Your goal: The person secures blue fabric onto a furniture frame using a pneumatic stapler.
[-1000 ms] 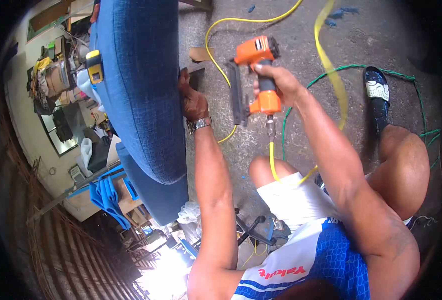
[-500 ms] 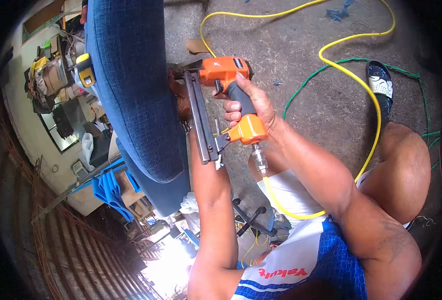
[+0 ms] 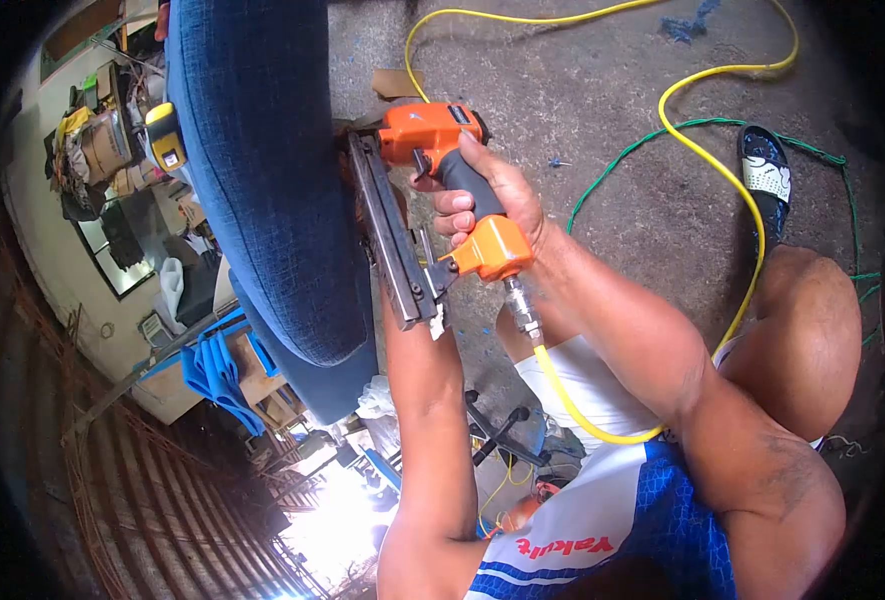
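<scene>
My right hand [image 3: 484, 195] is wrapped round the black grip of an orange pneumatic staple gun [image 3: 499, 247]. The gun's nose is right at the side of a blue fabric-covered cushion [image 3: 257, 180], and its long metal magazine slants down across the view. A yellow air hose [image 3: 584, 425] joins the metal fitting below the handle. My left forearm [image 3: 424, 400] reaches up behind the magazine toward the cushion's underside. The left hand is mostly hidden by the staple gun and cushion.
A yellow tape measure [image 3: 164, 138] is by the cushion's far edge. Across the concrete floor [image 3: 602, 70] run the yellow hose and a green cord [image 3: 617, 160]. A sandalled foot [image 3: 765, 180] is at right. Blue pieces [image 3: 217, 380] hang at lower left.
The staple gun, in my right hand, has moved slightly left and up, closer against the cushion. My left hand is now more covered by it.
</scene>
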{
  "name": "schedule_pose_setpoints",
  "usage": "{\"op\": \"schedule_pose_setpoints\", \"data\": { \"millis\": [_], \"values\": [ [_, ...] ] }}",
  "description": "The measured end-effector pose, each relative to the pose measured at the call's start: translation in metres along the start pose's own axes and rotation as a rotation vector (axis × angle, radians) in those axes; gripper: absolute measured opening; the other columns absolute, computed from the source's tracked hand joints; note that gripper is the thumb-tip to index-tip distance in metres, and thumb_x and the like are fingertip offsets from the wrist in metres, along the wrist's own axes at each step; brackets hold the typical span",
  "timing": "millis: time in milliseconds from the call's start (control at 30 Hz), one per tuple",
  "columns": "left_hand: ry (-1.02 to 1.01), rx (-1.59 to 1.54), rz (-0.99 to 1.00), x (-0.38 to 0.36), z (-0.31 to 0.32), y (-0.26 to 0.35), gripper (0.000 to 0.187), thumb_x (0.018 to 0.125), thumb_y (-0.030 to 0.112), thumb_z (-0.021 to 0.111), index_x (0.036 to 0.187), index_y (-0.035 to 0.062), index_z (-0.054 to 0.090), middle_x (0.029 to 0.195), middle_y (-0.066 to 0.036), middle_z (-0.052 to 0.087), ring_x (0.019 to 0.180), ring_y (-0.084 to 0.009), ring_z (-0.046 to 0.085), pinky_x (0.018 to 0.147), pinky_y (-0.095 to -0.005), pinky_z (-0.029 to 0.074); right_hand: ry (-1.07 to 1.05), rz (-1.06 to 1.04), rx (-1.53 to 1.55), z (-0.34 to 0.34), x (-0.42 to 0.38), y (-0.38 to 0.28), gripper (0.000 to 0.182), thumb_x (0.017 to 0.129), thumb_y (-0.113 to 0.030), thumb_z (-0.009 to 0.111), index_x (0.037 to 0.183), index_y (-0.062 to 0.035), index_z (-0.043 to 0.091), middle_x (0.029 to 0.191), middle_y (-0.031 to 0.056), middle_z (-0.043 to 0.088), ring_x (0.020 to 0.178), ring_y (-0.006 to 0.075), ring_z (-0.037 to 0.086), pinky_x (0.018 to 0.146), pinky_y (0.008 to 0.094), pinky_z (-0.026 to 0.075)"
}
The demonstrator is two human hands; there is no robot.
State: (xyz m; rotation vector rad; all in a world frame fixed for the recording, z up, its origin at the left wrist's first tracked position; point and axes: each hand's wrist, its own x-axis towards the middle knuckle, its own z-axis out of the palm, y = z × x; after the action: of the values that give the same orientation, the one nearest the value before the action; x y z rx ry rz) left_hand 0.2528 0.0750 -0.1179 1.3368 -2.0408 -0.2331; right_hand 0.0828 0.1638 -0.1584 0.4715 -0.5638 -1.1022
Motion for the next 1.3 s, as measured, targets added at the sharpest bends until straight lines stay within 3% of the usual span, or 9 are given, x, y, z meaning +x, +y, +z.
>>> {"op": "schedule_pose_setpoints", "data": {
  "millis": [433, 667, 800, 900, 1000, 1100, 1167, 1233, 1300],
  "values": [
    [-0.125, 0.387, -0.085, 0.036, 0.032, -0.001, 0.031, 0.100, 0.012, 0.048, 0.128, 0.0037, 0.060, 0.121, -0.014, 0.068, 0.107, -0.0283, 0.067, 0.092, -0.0357, 0.052, 0.453, -0.390, -0.805, -0.026, -0.018, -0.066, 0.055, 0.093, -0.063, 0.060, 0.106, -0.0093, 0.057, 0.066, -0.0003, 0.054, 0.053, 0.0141, 0.056, 0.051, 0.0306, 0.051],
    [-0.049, -1.287, -0.225, 0.018, 0.023, 0.027, 0.036, 0.097, 0.011, 0.063, 0.132, 0.0060, 0.059, 0.133, -0.011, 0.063, 0.126, -0.0217, 0.058, 0.097, -0.0402, 0.052, 1.226, -0.465, -2.338, -0.104, -0.068, -0.111, 0.065, 0.083, -0.020, 0.067, 0.143, -0.0064, 0.044, 0.111, 0.0142, 0.067, 0.093, 0.0293, 0.067, 0.087, 0.0458, 0.053],
    [0.039, -1.421, -0.319, -0.009, -0.003, 0.032, 0.049, 0.087, 0.009, 0.074, 0.134, 0.0112, 0.059, 0.134, -0.009, 0.063, 0.129, -0.0255, 0.056, 0.097, -0.0450, 0.052, 1.454, 0.009, -2.721, -0.145, -0.100, -0.129, 0.076, 0.084, -0.014, 0.063, 0.153, -0.0132, 0.032, 0.125, 0.0181, 0.063, 0.116, 0.0364, 0.060, 0.099, 0.0530, 0.046],
    [0.105, -1.294, -0.290, -0.015, -0.007, 0.021, 0.046, 0.085, 0.008, 0.076, 0.129, 0.0114, 0.062, 0.129, -0.007, 0.065, 0.122, -0.0250, 0.060, 0.094, -0.0458, 0.054, 1.506, 0.247, -2.714, -0.157, -0.115, -0.125, 0.074, 0.087, -0.023, 0.068, 0.152, -0.0088, 0.036, 0.126, 0.0178, 0.062, 0.115, 0.0339, 0.061, 0.098, 0.0550, 0.047],
    [0.128, -1.239, -0.238, -0.020, -0.003, 0.007, 0.036, 0.089, 0.007, 0.072, 0.124, 0.0102, 0.064, 0.124, -0.007, 0.066, 0.117, -0.0240, 0.062, 0.092, -0.0449, 0.055, 1.495, -0.192, -2.729, -0.171, -0.091, -0.102, 0.070, 0.089, -0.031, 0.069, 0.148, -0.0033, 0.043, 0.134, 0.0205, 0.059, 0.122, 0.0364, 0.058, 0.103, 0.0515, 0.045],
    [0.072, -1.135, -0.373, -0.027, 0.003, 0.025, 0.026, 0.095, 0.011, 0.065, 0.121, 0.0086, 0.066, 0.122, -0.007, 0.067, 0.113, -0.0240, 0.064, 0.089, -0.0415, 0.056, 0.814, -0.432, -2.195, -0.161, -0.004, -0.065, 0.061, 0.099, -0.041, 0.056, 0.142, 0.0020, 0.050, 0.142, 0.0241, 0.054, 0.133, 0.0421, 0.049, 0.112, 0.0436, 0.039],
    [-0.054, -0.967, -0.534, -0.042, -0.015, 0.070, 0.021, 0.100, 0.016, 0.059, 0.116, 0.0052, 0.067, 0.113, -0.008, 0.071, 0.105, -0.0247, 0.068, 0.084, -0.0389, 0.057, 0.481, -0.376, -1.458, -0.081, 0.051, -0.007, 0.052, 0.107, -0.039, 0.043, 0.139, -0.0007, 0.054, 0.137, 0.0169, 0.060, 0.127, 0.0281, 0.058, 0.100, 0.0415, 0.050],
    [-0.305, -0.217, -0.203, -0.072, -0.076, 0.106, 0.029, 0.103, 0.024, 0.054, 0.106, -0.0006, 0.068, 0.095, -0.010, 0.074, 0.087, -0.0240, 0.071, 0.073, -0.0358, 0.058, 0.219, -0.337, -1.049, -0.022, 0.082, 0.033, 0.057, 0.108, -0.047, 0.037, 0.142, -0.0025, 0.049, 0.131, 0.0116, 0.063, 0.116, 0.0252, 0.061, 0.097, 0.0413, 0.049],
    [-0.365, -0.443, 0.226, -0.074, -0.149, 0.110, 0.037, 0.103, 0.032, 0.055, 0.095, -0.0014, 0.068, 0.079, -0.011, 0.072, 0.076, -0.0241, 0.072, 0.066, -0.0365, 0.058, 0.225, -0.383, -0.820, 0.014, 0.097, 0.059, 0.058, 0.108, -0.048, 0.036, 0.144, -0.0041, 0.047, 0.135, 0.0112, 0.060, 0.120, 0.0250, 0.058, 0.100, 0.0425, 0.047]
  ]
}}
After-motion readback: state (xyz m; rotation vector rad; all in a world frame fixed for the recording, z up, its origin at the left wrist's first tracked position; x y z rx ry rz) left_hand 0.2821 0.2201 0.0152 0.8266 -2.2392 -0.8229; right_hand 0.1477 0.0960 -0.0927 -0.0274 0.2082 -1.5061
